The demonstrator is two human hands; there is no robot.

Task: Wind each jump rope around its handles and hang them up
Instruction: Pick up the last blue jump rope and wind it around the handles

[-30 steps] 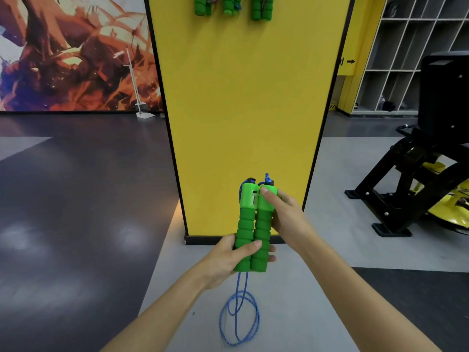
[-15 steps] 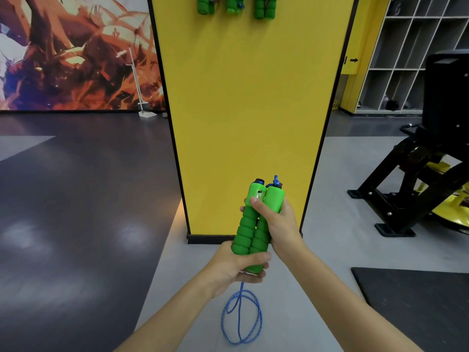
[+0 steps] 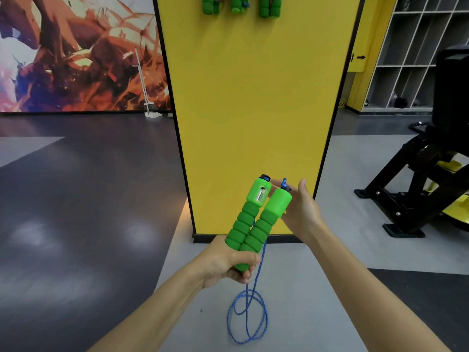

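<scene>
We note left hand [image 3: 225, 262] low, fingers clamped round both handles [image 3: 253, 224]; right hand [image 3: 303, 212] behind their tops, fingers loosely apart.

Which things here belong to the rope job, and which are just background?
Job: green handles held in left hand, right hand open beside them, blue rope dangling in loops, hung jump ropes on yellow pillar.
Background: black gym machine, cubby shelves, wall mural, white stand.

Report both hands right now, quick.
Left hand: holding the two green handles by their lower ends.
Right hand: open, beside the handle tops, gripping nothing.
</scene>
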